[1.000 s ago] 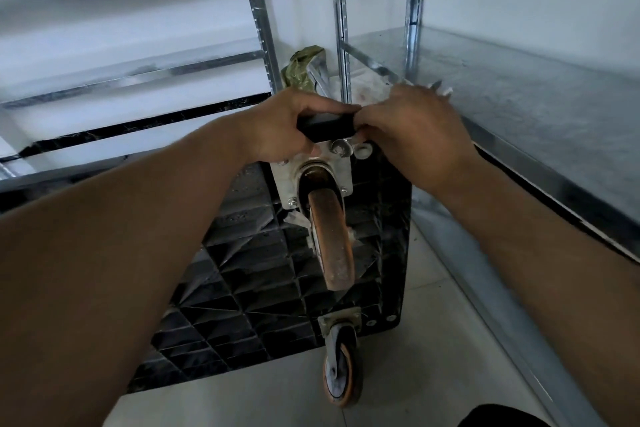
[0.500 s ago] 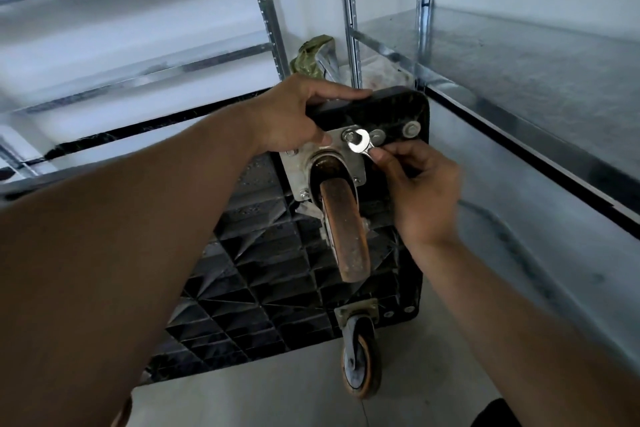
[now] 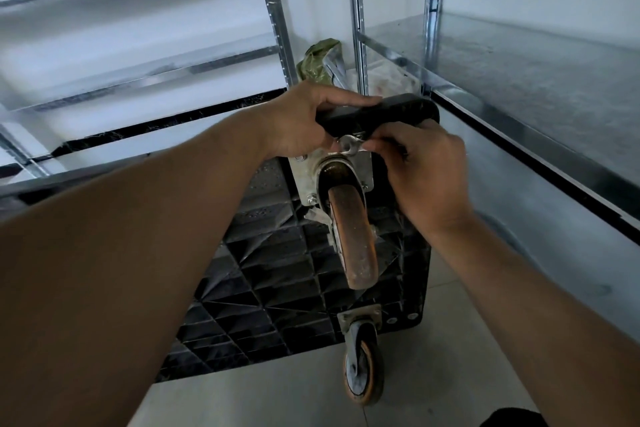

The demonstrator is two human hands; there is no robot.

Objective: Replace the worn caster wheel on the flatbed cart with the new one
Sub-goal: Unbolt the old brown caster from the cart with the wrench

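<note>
The black flatbed cart point(image 3: 277, 288) stands on its edge with its ribbed underside facing me. A worn orange caster wheel point(image 3: 353, 239) sits in a metal mounting plate point(image 3: 304, 180) near the cart's top corner. My left hand point(image 3: 304, 121) grips the cart's top edge point(image 3: 398, 111) beside that plate. My right hand point(image 3: 422, 166) holds a small silver wrench point(image 3: 349, 146) against the top of the plate; its jaw is at a bolt that I cannot see clearly. A second caster point(image 3: 363, 367) touches the floor below.
Metal shelving point(image 3: 519, 80) runs close along the right, and another rack point(image 3: 273, 21) stands behind the cart on the left. A green bundle point(image 3: 318, 59) lies in the corner behind the cart. Pale floor tiles point(image 3: 277, 399) lie below. A dark shape point(image 3: 512, 419) shows at the bottom right.
My right hand has risen with the wrench from the plate's right side up to its top edge, covering the bolts there. The view has shifted slightly; my left hand keeps its grip.
</note>
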